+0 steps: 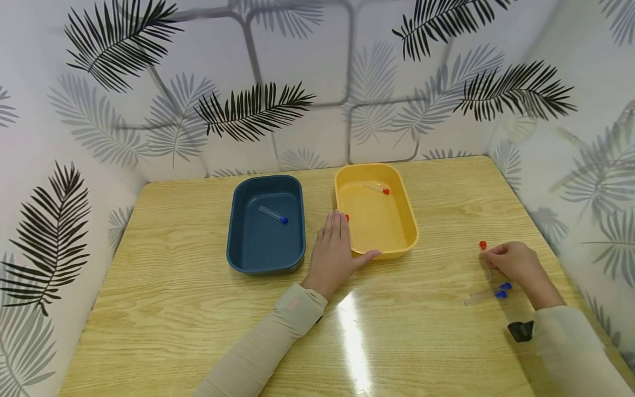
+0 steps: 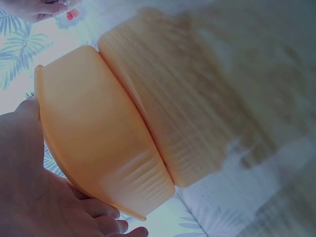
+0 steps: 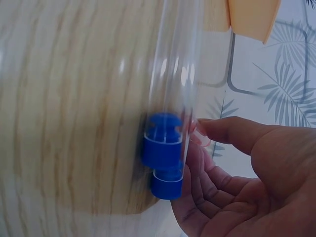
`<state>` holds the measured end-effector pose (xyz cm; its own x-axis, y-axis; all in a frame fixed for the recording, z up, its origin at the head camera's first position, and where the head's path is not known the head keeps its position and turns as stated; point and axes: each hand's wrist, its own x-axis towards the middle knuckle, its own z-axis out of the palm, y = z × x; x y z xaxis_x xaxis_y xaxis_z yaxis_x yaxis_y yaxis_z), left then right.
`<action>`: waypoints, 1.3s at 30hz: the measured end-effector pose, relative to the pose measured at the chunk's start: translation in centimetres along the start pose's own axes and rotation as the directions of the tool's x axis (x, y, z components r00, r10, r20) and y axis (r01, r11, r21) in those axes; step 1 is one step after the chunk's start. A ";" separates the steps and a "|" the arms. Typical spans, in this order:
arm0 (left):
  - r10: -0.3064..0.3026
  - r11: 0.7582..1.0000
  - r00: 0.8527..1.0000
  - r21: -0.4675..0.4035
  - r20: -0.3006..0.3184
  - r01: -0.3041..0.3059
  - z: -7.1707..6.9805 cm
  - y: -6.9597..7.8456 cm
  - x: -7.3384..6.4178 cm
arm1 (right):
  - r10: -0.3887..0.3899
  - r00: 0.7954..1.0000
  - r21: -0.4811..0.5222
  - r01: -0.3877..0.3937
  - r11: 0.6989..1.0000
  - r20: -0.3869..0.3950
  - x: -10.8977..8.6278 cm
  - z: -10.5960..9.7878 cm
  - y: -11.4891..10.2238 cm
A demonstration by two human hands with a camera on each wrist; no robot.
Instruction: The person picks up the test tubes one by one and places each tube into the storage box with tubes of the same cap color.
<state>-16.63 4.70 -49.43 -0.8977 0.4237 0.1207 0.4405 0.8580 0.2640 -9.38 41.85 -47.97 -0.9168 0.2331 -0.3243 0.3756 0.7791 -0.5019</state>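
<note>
My left hand (image 1: 333,256) rests against the left near corner of the yellow tray (image 1: 379,231), fingers straight along its side and thumb over the near rim. In the left wrist view the tray's outer wall (image 2: 98,123) stands beside that hand. At the right, my right hand (image 1: 518,267) pinches a clear test tube with a red cap (image 1: 483,244) between thumb and fingertips. Just below it, two blue-capped test tubes (image 1: 501,294) lie side by side on the table; their blue caps (image 3: 163,148) look large in the right wrist view.
A dark blue tray (image 1: 265,259) stands left of the yellow one, with a blue-capped tube (image 1: 273,214) inside. In the yellow tray lies a red-capped tube (image 1: 378,188); another red cap (image 1: 346,218) shows beside my left fingertips. Leaf-patterned sheeting (image 1: 302,127) borders the wooden table.
</note>
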 end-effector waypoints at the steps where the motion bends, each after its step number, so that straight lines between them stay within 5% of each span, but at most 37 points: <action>1: -0.001 1.000 1.000 0.000 0.001 0.001 0.0 0.0 0.0 | 0.001 1.000 0.002 -0.001 1.000 -0.001 0.0 0.0 0.0; 39: -0.006 1.000 1.000 -0.006 0.005 0.006 -0.4 0.0 -0.1 | -0.012 0.999 0.007 0.012 1.000 0.046 0.1 -0.3 -0.6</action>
<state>-16.55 4.58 -49.06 -0.9003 0.4200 0.1145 0.4350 0.8588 0.2706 -9.74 41.56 -47.49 -0.9141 0.1963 -0.3549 0.3656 0.7776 -0.5115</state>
